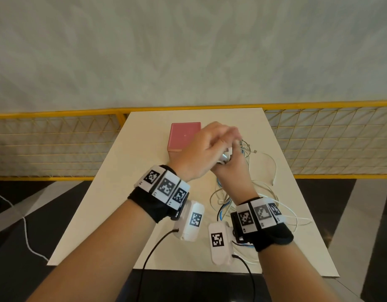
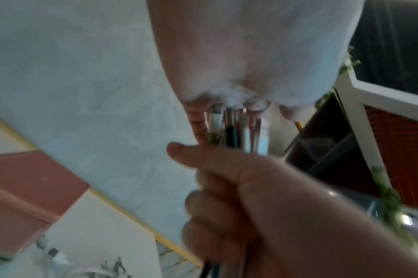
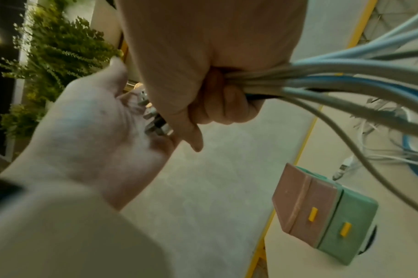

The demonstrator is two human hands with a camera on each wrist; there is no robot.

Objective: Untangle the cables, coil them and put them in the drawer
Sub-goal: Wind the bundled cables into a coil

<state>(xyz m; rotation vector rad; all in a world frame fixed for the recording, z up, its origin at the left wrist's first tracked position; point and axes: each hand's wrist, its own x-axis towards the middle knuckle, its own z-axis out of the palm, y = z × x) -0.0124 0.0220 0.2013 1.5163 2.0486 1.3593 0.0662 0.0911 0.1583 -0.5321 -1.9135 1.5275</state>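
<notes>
Over the middle of the table (image 1: 144, 214), head view first: both hands meet just in front of the pink-topped drawer unit (image 1: 185, 136). The right hand (image 1: 233, 171) is fisted round a bundle of cables (image 1: 220, 198), whose tails trail down to a loose white-and-blue snarl on the tabletop beside that wrist. The left hand (image 1: 201, 151) comes across on top, covering the connector ends (image 1: 226, 154) that poke out of the fist.

Left wrist view now: blurred, but the plugs stand up side by side from the right hand's grip, thumb across the front, and the left fingers (image 2: 227, 101) sit on or just over their tips. I cannot tell which.

Right wrist view, and this is the clearest one: the right hand is clenched tight on the cables, grey and blue strands fanning out to the right. The left hand lies wide, palm flat towards the metal plugs, gripping nothing. Beyond, the drawer unit shows a pink drawer and a green one, each with a yellow handle (image 3: 313, 214), both apparently closed. A plant (image 3: 60, 47) is in the background.

My read: this is early sorting, with the ends gathered and squared up while the tails remain knotted. Next calls for picking one plug out with the left hand and drawing that cable free of the bunch, easing rather than yanking so the snarl doesn't tighten. Coiling and opening a drawer are yet to come.
</notes>
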